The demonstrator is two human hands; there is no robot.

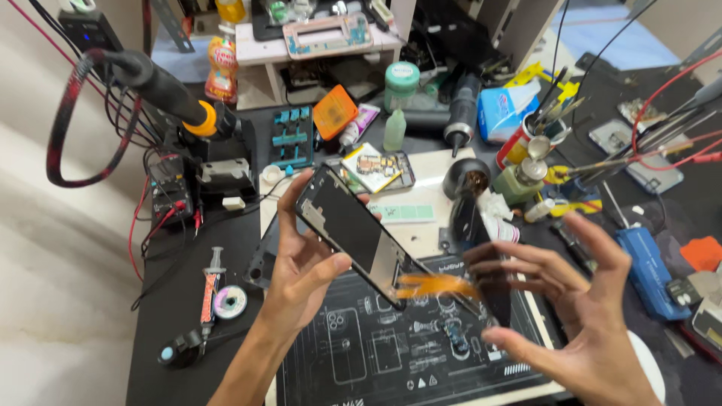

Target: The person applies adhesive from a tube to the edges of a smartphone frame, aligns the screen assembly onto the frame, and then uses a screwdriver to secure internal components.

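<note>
My left hand [304, 263] grips a black phone frame [348, 229], tilted on edge above a dark work mat [391, 353] printed with white phone diagrams. An orange flex ribbon [436, 284] runs from the frame's lower end to a thin dark screen panel [481, 263] on the right. My right hand [579, 301] holds that panel upright by its edges, fingers spread. Both parts hang just above the mat, joined by the ribbon.
A hot-air handle [162, 90] on a stand sits at the back left. A syringe [210, 289] and solder roll [229, 302] lie on the left. Bottles, a tool cup [526, 139], a tissue pack [500, 109] and a blue box [647, 271] crowd the right.
</note>
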